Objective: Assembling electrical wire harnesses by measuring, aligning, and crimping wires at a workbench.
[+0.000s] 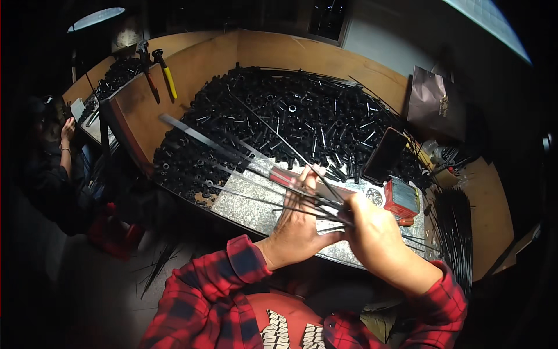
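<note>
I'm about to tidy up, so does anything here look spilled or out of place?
Possibly the thin dark rods at lower left: they appear splayed untidily on the floor and may have been dropped. The phone also sits tilted at the edge of the heap of black parts, an odd perch.

Several slender, straight black rods (pixel 325 203) are held in a loose bundle above the speckled grey worktop (pixel 241 213), gathered at its right and splayed leftward, some motion-blurred; one slants out past the worktop's far edge.
</note>
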A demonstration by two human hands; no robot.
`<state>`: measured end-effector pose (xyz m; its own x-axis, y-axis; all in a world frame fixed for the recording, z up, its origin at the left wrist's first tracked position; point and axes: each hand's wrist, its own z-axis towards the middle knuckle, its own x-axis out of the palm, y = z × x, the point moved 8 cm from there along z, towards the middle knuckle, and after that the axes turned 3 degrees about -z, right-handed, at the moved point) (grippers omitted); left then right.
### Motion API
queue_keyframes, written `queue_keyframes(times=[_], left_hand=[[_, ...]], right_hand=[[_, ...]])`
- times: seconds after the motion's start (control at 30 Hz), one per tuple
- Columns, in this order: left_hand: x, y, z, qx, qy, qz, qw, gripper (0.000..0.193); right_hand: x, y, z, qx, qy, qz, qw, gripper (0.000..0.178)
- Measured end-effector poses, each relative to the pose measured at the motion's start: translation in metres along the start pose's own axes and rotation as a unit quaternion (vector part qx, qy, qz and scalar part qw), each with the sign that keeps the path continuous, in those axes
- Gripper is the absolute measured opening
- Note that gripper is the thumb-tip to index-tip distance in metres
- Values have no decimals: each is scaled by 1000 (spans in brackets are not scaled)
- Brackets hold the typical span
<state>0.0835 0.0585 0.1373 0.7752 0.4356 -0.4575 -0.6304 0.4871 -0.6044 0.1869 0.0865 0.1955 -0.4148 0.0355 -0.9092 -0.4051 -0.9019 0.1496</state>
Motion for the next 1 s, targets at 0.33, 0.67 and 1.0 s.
queue_keyframes(times=[0.33, 0.67, 1.0], left_hand=[[-41, -5, -13, 95, -128, 31, 987, 50], [-77, 45, -11, -80, -178, -323, 926, 25], [-79, 53, 58, -142, 45, -204, 968, 17]], right_hand=[[10, 37, 12, 3, 53, 55, 997, 28], [36, 22, -19, 188, 215, 282, 916, 25], [45, 16, -71, 256, 232, 485, 804, 27]])
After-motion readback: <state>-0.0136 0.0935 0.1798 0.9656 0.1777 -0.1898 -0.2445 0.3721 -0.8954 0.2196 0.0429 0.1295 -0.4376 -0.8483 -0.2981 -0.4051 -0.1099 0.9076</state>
